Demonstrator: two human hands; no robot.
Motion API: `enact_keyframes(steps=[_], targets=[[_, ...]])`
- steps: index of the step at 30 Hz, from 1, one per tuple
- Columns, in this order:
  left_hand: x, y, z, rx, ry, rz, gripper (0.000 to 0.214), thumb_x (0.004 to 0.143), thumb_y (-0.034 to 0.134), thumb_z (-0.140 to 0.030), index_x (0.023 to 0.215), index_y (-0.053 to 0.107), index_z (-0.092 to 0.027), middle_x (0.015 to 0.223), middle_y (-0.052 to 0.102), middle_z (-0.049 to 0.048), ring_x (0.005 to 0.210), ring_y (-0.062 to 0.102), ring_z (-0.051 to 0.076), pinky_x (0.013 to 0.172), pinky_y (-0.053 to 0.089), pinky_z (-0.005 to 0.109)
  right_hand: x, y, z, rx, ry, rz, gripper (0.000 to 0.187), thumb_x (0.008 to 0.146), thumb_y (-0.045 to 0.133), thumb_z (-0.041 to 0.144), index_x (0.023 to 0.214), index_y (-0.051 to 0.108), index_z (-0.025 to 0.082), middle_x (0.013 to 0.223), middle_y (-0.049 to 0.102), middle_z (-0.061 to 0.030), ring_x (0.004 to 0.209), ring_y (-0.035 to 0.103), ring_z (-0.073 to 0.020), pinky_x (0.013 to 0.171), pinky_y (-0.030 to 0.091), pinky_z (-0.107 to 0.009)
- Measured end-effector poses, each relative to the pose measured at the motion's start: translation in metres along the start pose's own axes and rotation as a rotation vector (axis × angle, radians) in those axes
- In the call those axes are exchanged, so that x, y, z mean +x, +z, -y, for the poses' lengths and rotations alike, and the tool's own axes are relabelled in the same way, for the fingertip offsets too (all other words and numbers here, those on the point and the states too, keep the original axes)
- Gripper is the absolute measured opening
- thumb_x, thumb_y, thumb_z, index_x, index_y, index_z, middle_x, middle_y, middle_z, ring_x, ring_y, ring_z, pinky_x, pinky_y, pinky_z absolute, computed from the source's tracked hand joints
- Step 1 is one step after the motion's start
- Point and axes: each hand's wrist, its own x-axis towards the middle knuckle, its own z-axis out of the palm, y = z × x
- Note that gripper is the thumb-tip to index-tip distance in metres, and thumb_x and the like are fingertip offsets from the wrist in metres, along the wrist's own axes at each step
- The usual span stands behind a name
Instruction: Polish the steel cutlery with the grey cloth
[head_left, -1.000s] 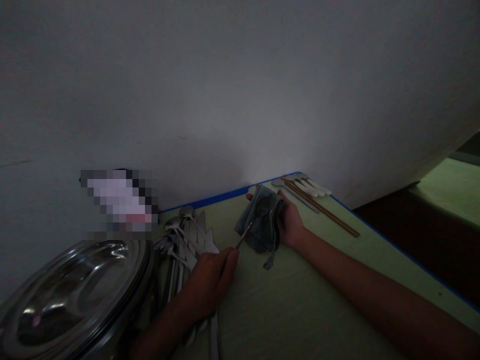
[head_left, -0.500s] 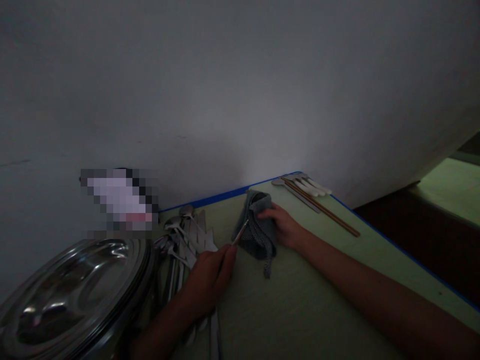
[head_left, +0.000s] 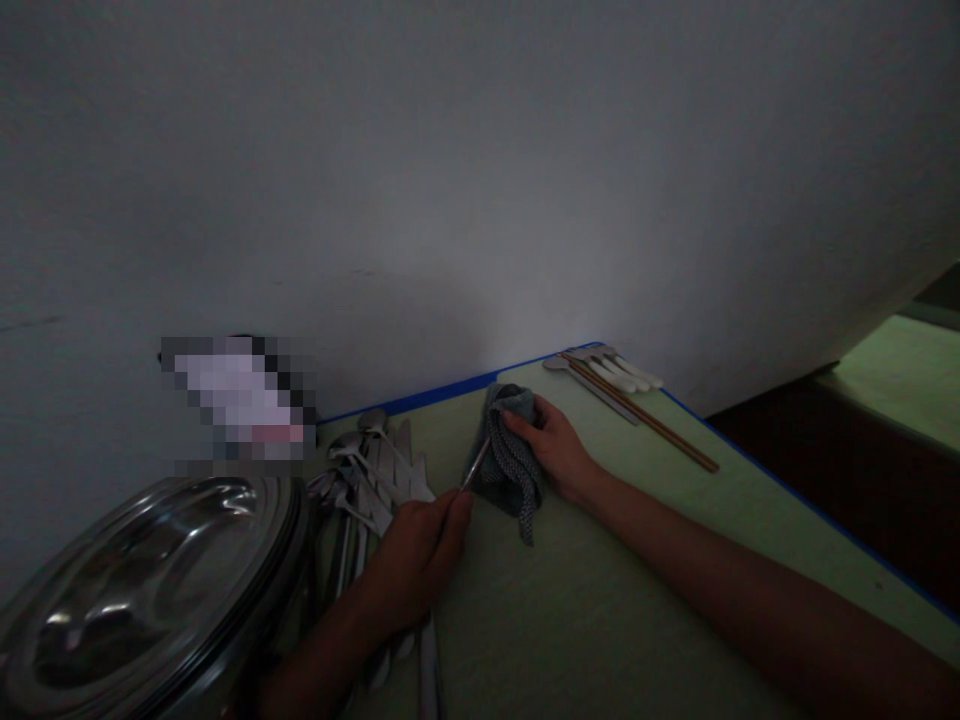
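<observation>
My left hand (head_left: 429, 545) is closed around the handle of a slim metal piece of cutlery (head_left: 475, 464). Its far end disappears into the folds of a grey-blue cloth (head_left: 511, 490), so I cannot tell which kind it is. With thumb and fingers, my right hand (head_left: 561, 446) pinches that cloth from the right side, wrapped over the cutlery's end. A patterned edge of cloth hangs down toward the table. Left of my left hand lies a loose pile of metal spoons (head_left: 373, 422) and other cutlery, partly covered by my forearm.
Stacked shiny divided metal trays (head_left: 161, 590) stand at the left. Near the far right corner of the pale green table (head_left: 600, 600) lie a spoon (head_left: 600, 392), brown chopsticks (head_left: 652, 420) and several white-handled forks (head_left: 622, 372). A wall (head_left: 480, 200) rises behind; a blurred-out object (head_left: 236, 395) leans there.
My right hand and the cloth have shifted slightly left, and the cloth is gathered more tightly around the cutlery's end. My left hand has barely moved.
</observation>
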Motion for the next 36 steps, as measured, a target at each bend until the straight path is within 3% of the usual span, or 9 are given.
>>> enact_keyframes(steps=[6, 11, 18, 24, 36], targets=[[0.0007, 0.0005, 0.0014, 0.029, -0.006, 0.025, 0.039, 0.093, 0.022, -0.032, 0.064, 0.045, -0.020, 0.049, 0.045, -0.0038, 0.044, 0.048, 0.013, 0.046, 0.032, 0.023, 0.0011, -0.0021, -0.0039, -0.113, -0.022, -0.018, 0.028, 0.065, 0.069, 0.033, 0.088, 0.057, 0.022, 0.084, 0.064, 0.0001, 0.077, 0.058, -0.0161, 0.076, 0.046, -0.033], [0.0006, 0.0023, 0.0038, 0.046, 0.024, 0.031, 0.039, 0.094, 0.022, -0.032, 0.063, 0.044, -0.020, 0.049, 0.042, -0.0049, 0.043, 0.047, 0.012, 0.047, 0.031, 0.023, 0.0016, -0.0017, -0.0050, -0.130, -0.047, -0.047, 0.017, 0.070, 0.058, 0.027, 0.087, 0.057, 0.024, 0.080, 0.061, 0.0030, 0.077, 0.055, -0.0154, 0.072, 0.043, -0.030], [0.0001, 0.0019, 0.0034, 0.071, 0.063, 0.037, 0.037, 0.093, 0.024, -0.030, 0.064, 0.045, -0.019, 0.052, 0.047, -0.0033, 0.047, 0.052, 0.013, 0.049, 0.033, 0.023, 0.0000, -0.0005, -0.0003, -0.147, -0.014, -0.058, 0.011, 0.068, 0.050, 0.020, 0.077, 0.055, 0.023, 0.066, 0.055, 0.0052, 0.064, 0.049, -0.0143, 0.061, 0.039, -0.027], [0.0002, 0.0017, 0.0024, 0.086, 0.074, 0.069, 0.037, 0.093, 0.025, -0.031, 0.064, 0.045, -0.019, 0.051, 0.048, -0.0026, 0.047, 0.052, 0.013, 0.047, 0.032, 0.022, 0.0020, -0.0022, -0.0023, -0.205, -0.080, -0.038, 0.011, 0.068, 0.055, 0.024, 0.080, 0.056, 0.022, 0.072, 0.057, 0.0040, 0.070, 0.051, -0.0152, 0.066, 0.041, -0.028], [0.0005, 0.0039, 0.0020, 0.207, 0.097, 0.092, 0.030, 0.090, 0.033, -0.029, 0.068, 0.050, -0.018, 0.054, 0.055, -0.0010, 0.049, 0.055, 0.014, 0.049, 0.033, 0.023, -0.0008, -0.0007, -0.0020, -0.138, -0.040, 0.040, 0.026, 0.069, 0.064, 0.035, 0.091, 0.057, 0.024, 0.085, 0.063, 0.0011, 0.079, 0.056, -0.0165, 0.072, 0.045, -0.031]])
